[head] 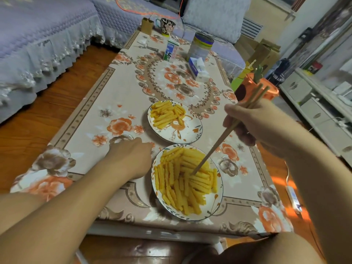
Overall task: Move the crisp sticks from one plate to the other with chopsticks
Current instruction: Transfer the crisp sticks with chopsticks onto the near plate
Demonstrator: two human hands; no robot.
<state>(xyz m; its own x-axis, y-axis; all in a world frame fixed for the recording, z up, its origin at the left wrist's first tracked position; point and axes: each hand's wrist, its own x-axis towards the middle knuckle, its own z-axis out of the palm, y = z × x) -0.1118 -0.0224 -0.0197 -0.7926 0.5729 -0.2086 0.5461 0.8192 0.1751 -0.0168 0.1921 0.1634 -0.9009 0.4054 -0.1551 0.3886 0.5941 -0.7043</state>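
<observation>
We see two plates. The near plate (219, 202) by the bench's (122, 96) near edge is heaped with crisp sticks (182, 180). Right hand (253, 122) fingers grasp two chopsticks (219, 143), tips in that heap. Left hand (131, 159) rests beside it; fingers' state we cannot tell. The far plate (182, 134) has fewer sticks. Beyond: one milk carton (170, 51), tissue pack (198, 70), tin (201, 47), mug (166, 25).

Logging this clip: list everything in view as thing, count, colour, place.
near plate: one, white floral, table's near edge
far plate: one, white floral, beyond it
crisp sticks: many, yellow, both plates
chopsticks: a pair, wooden, tips in near plate
milk carton: one, white-blue, far end
tin: one, far end
tissue pack: one, white-blue, beside tin
mug: one, floral, far edge
tablecloth: one, orange-flowered
left hand: rests on cloth beside near plate
right hand: holds chopsticks
</observation>
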